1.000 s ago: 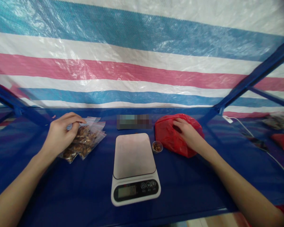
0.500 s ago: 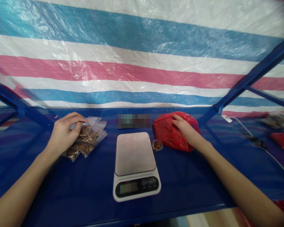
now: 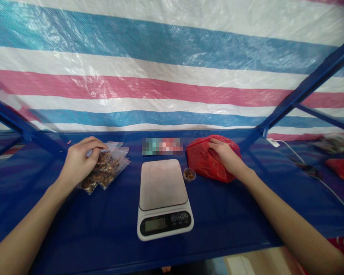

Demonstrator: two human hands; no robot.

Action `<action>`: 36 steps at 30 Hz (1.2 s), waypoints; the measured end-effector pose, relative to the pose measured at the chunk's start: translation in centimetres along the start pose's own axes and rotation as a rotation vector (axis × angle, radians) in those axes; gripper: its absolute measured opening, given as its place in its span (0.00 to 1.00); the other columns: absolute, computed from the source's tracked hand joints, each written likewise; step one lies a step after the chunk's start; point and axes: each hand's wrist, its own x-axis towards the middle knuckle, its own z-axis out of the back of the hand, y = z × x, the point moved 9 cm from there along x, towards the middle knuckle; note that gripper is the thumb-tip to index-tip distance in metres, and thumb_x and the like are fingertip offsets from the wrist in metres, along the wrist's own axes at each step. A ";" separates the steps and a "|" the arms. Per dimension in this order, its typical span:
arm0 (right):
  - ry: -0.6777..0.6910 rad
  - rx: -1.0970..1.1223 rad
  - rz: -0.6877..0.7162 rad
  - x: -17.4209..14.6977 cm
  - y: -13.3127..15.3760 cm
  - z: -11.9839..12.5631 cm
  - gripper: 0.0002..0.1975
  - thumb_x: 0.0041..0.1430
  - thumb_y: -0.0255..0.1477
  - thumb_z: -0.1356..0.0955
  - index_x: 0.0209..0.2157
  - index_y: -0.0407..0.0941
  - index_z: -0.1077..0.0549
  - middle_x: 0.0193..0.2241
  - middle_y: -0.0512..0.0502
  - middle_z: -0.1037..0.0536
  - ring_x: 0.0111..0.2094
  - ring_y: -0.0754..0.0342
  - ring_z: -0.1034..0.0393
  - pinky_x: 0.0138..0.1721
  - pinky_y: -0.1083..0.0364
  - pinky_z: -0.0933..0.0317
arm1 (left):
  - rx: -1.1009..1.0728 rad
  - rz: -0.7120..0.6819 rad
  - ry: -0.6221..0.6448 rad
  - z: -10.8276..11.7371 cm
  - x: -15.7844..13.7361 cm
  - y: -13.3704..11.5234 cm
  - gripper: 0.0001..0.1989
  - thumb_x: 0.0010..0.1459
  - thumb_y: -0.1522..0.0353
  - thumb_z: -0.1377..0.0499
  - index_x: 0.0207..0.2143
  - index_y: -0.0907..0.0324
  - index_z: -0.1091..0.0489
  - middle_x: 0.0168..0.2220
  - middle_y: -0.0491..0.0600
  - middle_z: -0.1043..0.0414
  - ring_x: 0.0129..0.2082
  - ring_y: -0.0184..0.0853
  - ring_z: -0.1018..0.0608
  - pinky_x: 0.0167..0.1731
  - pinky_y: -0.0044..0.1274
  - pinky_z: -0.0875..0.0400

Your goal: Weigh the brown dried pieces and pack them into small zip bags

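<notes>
My left hand (image 3: 84, 158) lies curled over a pile of clear zip bags (image 3: 104, 173) filled with brown, nut-like pieces. Thumb and fingers close on the upper edge of a bag there. On the right, my right hand (image 3: 225, 154) rests on a crumpled red plastic bag (image 3: 200, 162), its fingers bent into the film; what lies inside the bag is hidden. Between the hands stands a white kitchen scale (image 3: 164, 191) with a bare plate, its display reading 0.0. A small clear cup (image 3: 189, 174) with brown pieces sits between the scale and the red bag.
Behind the scale lies a flat, pixelated object (image 3: 162, 146). Blue metal struts (image 3: 306, 91) rise at both sides of the blue shelf (image 3: 223, 214). A striped plastic sheet (image 3: 160, 57) hangs behind. A white cable (image 3: 295, 156) and another red bag (image 3: 342, 170) lie far right.
The view has shifted slightly, so the scale and cup appear a little higher. Both hands stay in the same places on the bags.
</notes>
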 end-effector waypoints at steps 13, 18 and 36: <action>-0.177 -0.015 -0.038 -0.7 0.4 4.2 0.12 0.67 0.23 0.36 0.39 0.45 0.20 0.40 0.41 0.19 0.40 0.46 0.22 0.44 0.48 0.31 | -0.001 -0.007 -0.013 0.1 0.0 0.0 0.15 0.64 0.70 0.48 0.32 0.60 0.21 0.37 0.50 0.20 0.39 0.37 0.18 0.48 0.27 0.27; -0.272 0.095 -0.115 -1.1 0.3 6.6 0.07 0.65 0.31 0.31 0.36 0.48 0.18 0.38 0.42 0.17 0.40 0.45 0.21 0.46 0.46 0.28 | 0.001 0.010 -0.015 0.1 0.0 0.0 0.14 0.62 0.69 0.48 0.32 0.59 0.22 0.37 0.51 0.19 0.39 0.37 0.18 0.48 0.28 0.27; 0.078 0.867 -0.139 -0.6 8.8 -1.5 0.08 0.62 0.35 0.23 0.37 0.44 0.17 0.36 0.45 0.19 0.36 0.52 0.21 0.39 0.54 0.25 | 0.000 0.020 -0.010 -0.1 0.0 0.4 0.14 0.61 0.67 0.48 0.33 0.56 0.22 0.37 0.49 0.20 0.39 0.39 0.18 0.47 0.29 0.26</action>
